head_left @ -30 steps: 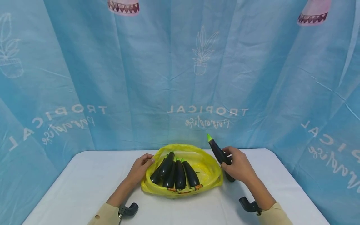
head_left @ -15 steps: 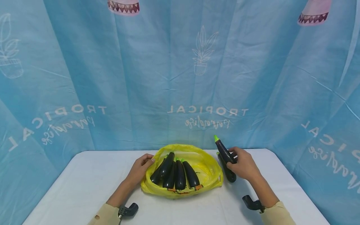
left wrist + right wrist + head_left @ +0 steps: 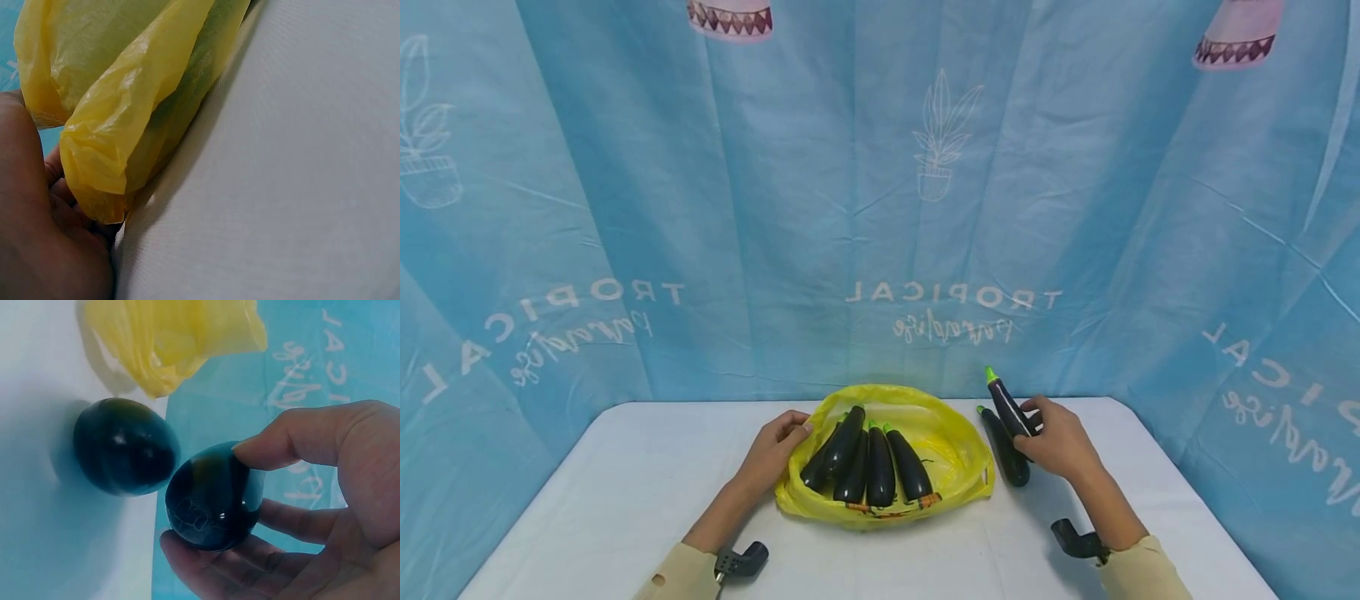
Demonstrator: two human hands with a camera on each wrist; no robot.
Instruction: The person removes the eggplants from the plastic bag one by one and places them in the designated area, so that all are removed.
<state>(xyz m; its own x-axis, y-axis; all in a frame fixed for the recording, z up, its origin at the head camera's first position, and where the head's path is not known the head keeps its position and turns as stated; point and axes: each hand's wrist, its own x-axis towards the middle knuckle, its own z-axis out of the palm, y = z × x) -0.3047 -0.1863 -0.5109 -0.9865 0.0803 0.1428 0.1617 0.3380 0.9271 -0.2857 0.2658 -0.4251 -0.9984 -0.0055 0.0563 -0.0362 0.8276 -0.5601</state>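
A person's right hand (image 3: pixel 1060 442) holds a dark eggplant (image 3: pixel 1009 408), thumb on one side and fingers on the other, its green-tipped end tilted up and away above a white surface (image 3: pixel 910 558). The glossy vegetable looks firm, of modest weight and a little slippery, with skin that would probably bruise under a hard squeeze; the thick lower half, where the hand has it, seems the surest place to grip. A second eggplant (image 3: pixel 1006 454) lies just beside it on the surface; whether the two touch is hard to tell. Next to that, a yellow plastic bag (image 3: pixel 880 515), thin and likely limp, gapes upward with five eggplants (image 3: pixel 881 467) showing inside, bunched toward its left. The left hand (image 3: pixel 771 450) grips the bag's left rim. Behind hangs a blue curtain (image 3: pixel 925 250) printed with backward lettering
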